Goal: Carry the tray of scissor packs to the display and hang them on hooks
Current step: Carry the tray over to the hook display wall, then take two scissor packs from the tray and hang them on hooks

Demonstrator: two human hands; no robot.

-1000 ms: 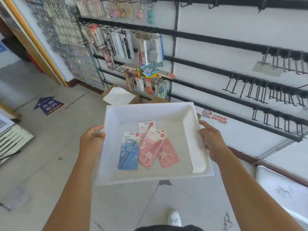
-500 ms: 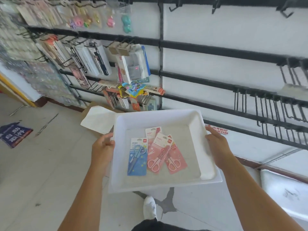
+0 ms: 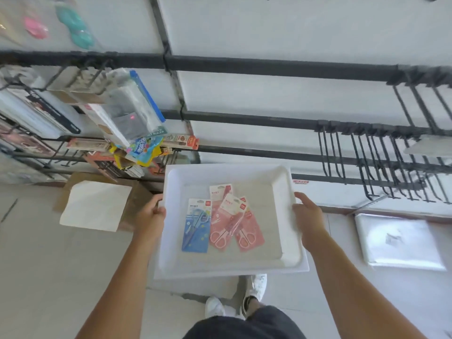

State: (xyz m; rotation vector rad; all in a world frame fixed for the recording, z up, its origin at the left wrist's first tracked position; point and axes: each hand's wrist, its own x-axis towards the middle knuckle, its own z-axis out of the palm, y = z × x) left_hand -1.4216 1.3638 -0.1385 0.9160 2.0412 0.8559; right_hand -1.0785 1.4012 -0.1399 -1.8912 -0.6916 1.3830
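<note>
I hold a white tray [image 3: 288, 241] level in front of me, close to the wall display. My left hand [image 3: 151, 216] grips its left rim and my right hand [image 3: 307, 216] grips its right rim. On the tray floor lie a blue scissor pack [image 3: 197, 226] and three overlapping pink scissor packs [image 3: 231, 221]. Bare black hooks [image 3: 367, 162] stick out from the display rails to the upper right of the tray.
Hooks at the left carry stationery packs [image 3: 127, 111]. A cardboard box with a white sheet [image 3: 95, 209] sits on the floor at the left. A white bagged bundle [image 3: 398, 241] lies on the floor at the right. My white shoes [image 3: 256, 285] show below the tray.
I have walked closer to the display and turned right; the wall rails now fill the upper view. The tray stays in both hands, and the packs have not shifted.
</note>
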